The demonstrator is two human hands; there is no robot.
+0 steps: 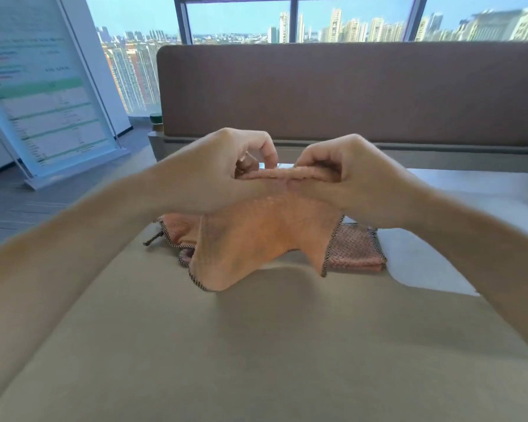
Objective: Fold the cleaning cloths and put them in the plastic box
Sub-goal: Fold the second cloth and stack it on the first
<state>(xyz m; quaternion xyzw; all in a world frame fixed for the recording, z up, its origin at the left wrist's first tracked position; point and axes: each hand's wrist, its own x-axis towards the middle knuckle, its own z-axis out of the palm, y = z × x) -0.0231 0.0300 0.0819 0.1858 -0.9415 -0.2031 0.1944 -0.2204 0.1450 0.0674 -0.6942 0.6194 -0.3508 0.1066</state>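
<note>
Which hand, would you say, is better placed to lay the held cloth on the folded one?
Probably right: the folded cloth lies nearest the right hand, which pinches the held cloth.

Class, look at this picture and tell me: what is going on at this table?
A person holds an orange cloth up over the table. The left hand and right hand pinch its top edge close together, so the rest hangs down. Behind it, a folded cloth lies to the right and a loose cloth to the left.
</note>
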